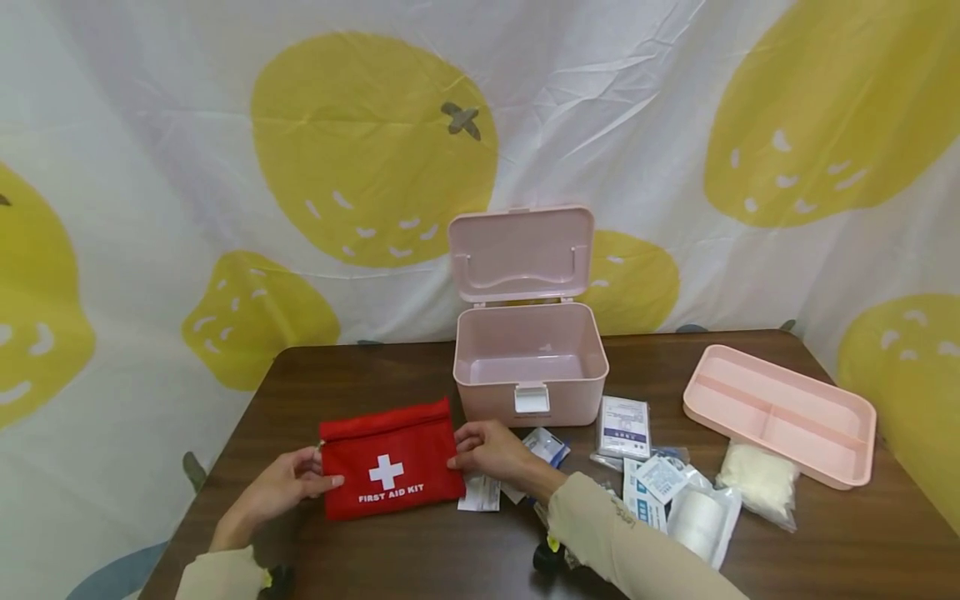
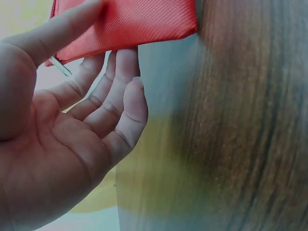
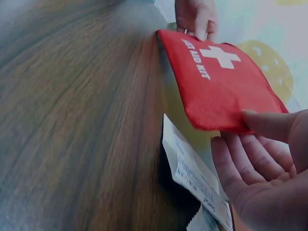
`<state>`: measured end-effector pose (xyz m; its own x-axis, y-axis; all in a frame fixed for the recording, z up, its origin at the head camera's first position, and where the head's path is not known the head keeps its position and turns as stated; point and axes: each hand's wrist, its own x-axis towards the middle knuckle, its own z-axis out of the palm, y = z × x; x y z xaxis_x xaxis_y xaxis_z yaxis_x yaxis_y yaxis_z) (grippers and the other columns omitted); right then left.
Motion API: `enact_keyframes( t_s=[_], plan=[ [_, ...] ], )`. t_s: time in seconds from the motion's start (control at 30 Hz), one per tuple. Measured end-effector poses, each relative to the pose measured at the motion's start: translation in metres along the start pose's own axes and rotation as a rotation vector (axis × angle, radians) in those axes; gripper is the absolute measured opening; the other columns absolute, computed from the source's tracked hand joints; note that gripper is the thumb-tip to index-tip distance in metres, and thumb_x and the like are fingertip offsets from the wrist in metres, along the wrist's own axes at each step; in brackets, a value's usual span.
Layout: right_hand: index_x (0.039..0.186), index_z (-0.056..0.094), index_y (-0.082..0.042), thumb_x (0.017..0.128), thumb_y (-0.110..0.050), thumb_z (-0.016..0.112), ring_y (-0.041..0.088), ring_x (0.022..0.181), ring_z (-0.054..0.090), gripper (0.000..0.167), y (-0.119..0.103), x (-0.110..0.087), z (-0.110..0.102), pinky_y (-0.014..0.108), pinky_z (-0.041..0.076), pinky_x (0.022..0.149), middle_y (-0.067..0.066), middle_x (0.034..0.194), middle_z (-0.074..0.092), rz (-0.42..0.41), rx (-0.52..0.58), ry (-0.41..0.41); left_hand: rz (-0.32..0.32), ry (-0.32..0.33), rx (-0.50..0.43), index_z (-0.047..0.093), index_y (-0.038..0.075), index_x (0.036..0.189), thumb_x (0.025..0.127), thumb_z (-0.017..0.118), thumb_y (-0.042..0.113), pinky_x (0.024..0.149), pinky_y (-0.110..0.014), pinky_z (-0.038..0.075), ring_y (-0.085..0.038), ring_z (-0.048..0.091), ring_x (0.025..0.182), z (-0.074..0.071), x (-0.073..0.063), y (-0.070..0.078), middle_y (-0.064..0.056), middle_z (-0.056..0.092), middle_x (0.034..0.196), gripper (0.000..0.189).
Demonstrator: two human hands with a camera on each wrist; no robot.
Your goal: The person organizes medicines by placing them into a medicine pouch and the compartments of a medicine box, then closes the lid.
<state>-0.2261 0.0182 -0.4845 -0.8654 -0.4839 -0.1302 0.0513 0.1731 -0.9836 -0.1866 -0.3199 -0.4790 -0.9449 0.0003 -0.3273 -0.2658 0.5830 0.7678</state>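
Note:
A red zippered first aid pouch [image 1: 392,460] with a white cross and lettering is held between both hands, over the left half of the table. My left hand [image 1: 288,483] pinches its left edge, thumb on the front and fingers behind, near the metal zipper pull [image 2: 60,66]. At the right edge, my right hand [image 1: 498,454] pinches the pouch between thumb and fingers. Just behind the right hand stands an open pink box [image 1: 528,404] with its lid [image 1: 522,254] raised. Under that hand lies a white printed packet [image 3: 190,168].
Right of the box lie a boxed packet [image 1: 625,427], several flat packets [image 1: 662,478], a bandage roll [image 1: 695,523] and a bag of whitish material [image 1: 759,483]. A pink divided tray [image 1: 780,417] rests at the table's right. A lemon-print cloth [image 1: 375,150] hangs behind the table.

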Motion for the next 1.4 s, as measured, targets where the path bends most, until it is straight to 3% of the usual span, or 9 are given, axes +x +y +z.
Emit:
enact_keyframes(
  t_s=[0.17, 0.3, 0.47, 0.6, 0.73, 0.93, 1.13, 1.4],
  plan=[
    [0.102, 0.067, 0.004, 0.081, -0.001, 0.075, 0.011, 0.075, 0.065, 0.024, 0.003, 0.001, -0.002, 0.022, 0.052, 0.07, 0.012, 0.089, 0.073, -0.022, -0.008, -0.026, 0.025, 0.023, -0.064, 0.052, 0.003, 0.132, 0.086, 0.076, 0.038, 0.084, -0.039, 0.057, -0.02, 0.066, 0.094, -0.005, -0.003, 0.004, -0.01, 0.067, 0.11, 0.063],
    [0.102, 0.067, 0.005, 0.08, 0.0, 0.075, 0.011, 0.075, 0.066, 0.024, 0.005, 0.002, -0.003, 0.022, 0.052, 0.071, 0.012, 0.09, 0.073, -0.032, -0.002, -0.03, 0.093, 0.039, -0.091, 0.048, 0.009, 0.14, 0.089, 0.072, 0.042, 0.094, -0.045, 0.053, -0.022, 0.067, 0.102, -0.009, -0.006, 0.01, -0.012, 0.066, 0.118, 0.065],
    [0.101, 0.068, 0.004, 0.081, 0.0, 0.075, 0.013, 0.077, 0.066, 0.022, 0.005, 0.002, -0.004, 0.023, 0.052, 0.071, 0.013, 0.091, 0.073, -0.043, -0.025, -0.023, 0.193, 0.072, -0.074, 0.051, 0.011, 0.14, 0.091, 0.069, 0.042, 0.097, -0.045, 0.052, -0.028, 0.063, 0.114, -0.011, -0.01, 0.019, -0.015, 0.063, 0.128, 0.061],
    [0.102, 0.068, 0.004, 0.081, 0.002, 0.074, 0.015, 0.078, 0.066, 0.021, 0.001, -0.001, -0.005, 0.023, 0.052, 0.071, 0.016, 0.092, 0.072, -0.049, -0.051, -0.019, 0.244, 0.069, -0.081, 0.055, 0.014, 0.137, 0.089, 0.072, 0.039, 0.092, -0.038, 0.054, -0.028, 0.063, 0.113, -0.01, -0.012, 0.026, -0.014, 0.062, 0.131, 0.057],
    [0.103, 0.068, 0.005, 0.082, 0.003, 0.073, 0.016, 0.08, 0.065, 0.021, 0.001, -0.001, -0.006, 0.024, 0.052, 0.073, 0.018, 0.093, 0.071, -0.061, -0.069, -0.022, 0.285, 0.045, -0.079, 0.058, 0.012, 0.131, 0.088, 0.075, 0.031, 0.082, -0.031, 0.056, -0.026, 0.067, 0.1, -0.008, -0.014, 0.032, -0.013, 0.068, 0.12, 0.05],
    [0.101, 0.07, 0.0, 0.082, -0.001, 0.074, 0.015, 0.081, 0.064, 0.02, 0.003, 0.0, -0.009, 0.028, 0.052, 0.076, 0.009, 0.09, 0.071, -0.081, -0.138, -0.018, 0.323, 0.054, -0.047, 0.062, 0.012, 0.121, 0.088, 0.076, 0.023, 0.078, -0.033, 0.057, -0.025, 0.066, 0.092, -0.005, -0.018, 0.037, -0.01, 0.071, 0.111, 0.038],
    [0.1, 0.07, -0.002, 0.083, -0.006, 0.074, 0.014, 0.079, 0.063, 0.018, -0.004, -0.004, -0.015, 0.027, 0.052, 0.073, 0.005, 0.087, 0.07, -0.15, -0.248, 0.032, 0.367, 0.072, -0.055, 0.063, 0.008, 0.118, 0.087, 0.076, 0.018, 0.073, -0.031, 0.057, -0.023, 0.067, 0.087, -0.002, -0.022, 0.042, -0.012, 0.071, 0.107, 0.035],
    [0.095, 0.069, -0.005, 0.082, -0.005, 0.077, 0.011, 0.076, 0.064, 0.015, -0.021, -0.015, -0.015, 0.022, 0.052, 0.069, 0.004, 0.085, 0.07, -0.287, -0.363, 0.145, 0.359, 0.155, -0.031, 0.064, 0.01, 0.115, 0.086, 0.077, 0.017, 0.07, -0.03, 0.054, -0.022, 0.062, 0.085, 0.002, -0.03, 0.046, -0.009, 0.071, 0.104, 0.033]
  ],
)
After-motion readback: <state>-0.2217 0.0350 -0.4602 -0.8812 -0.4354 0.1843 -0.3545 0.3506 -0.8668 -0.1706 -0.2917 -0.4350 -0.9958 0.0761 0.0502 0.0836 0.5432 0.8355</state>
